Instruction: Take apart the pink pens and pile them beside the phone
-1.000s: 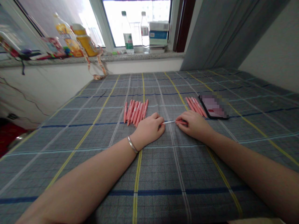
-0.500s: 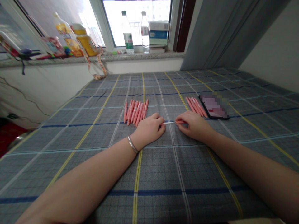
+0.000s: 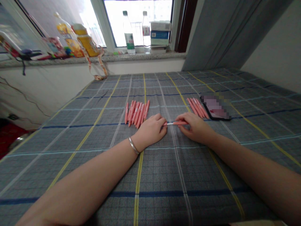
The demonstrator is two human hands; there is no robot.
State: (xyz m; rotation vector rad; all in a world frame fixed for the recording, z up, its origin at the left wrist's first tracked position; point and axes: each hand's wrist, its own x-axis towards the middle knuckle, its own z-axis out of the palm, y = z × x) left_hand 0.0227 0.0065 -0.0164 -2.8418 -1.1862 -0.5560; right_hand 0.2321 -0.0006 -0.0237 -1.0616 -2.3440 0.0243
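Note:
Above the middle of the checked cloth, my left hand [image 3: 152, 128] is closed, its thumb and fingers pinching a small pink pen end that mostly hides inside the grip. A thin white refill [image 3: 170, 123] juts from that end toward the right. My right hand [image 3: 194, 126] pinches a pink pen barrel [image 3: 180, 123], whose open end covers the refill's right part. Just beyond my left hand lies a row of several pink pens [image 3: 136, 113]. A smaller group of pink pens [image 3: 197, 107] rests beyond my right hand.
A phone [image 3: 216, 108] with a blurred screen lies right of the smaller pen group. Grey plaid cloth [image 3: 155, 175] covers the surface. On the windowsill stand a clear bottle [image 3: 129, 36], another bottle [image 3: 146, 34], boxes [image 3: 160, 34] and a yellow strapped bottle [image 3: 86, 40].
The pink barrel now reaches farther left past my right fingers, and less of the white refill shows. Both hands stay almost where they were.

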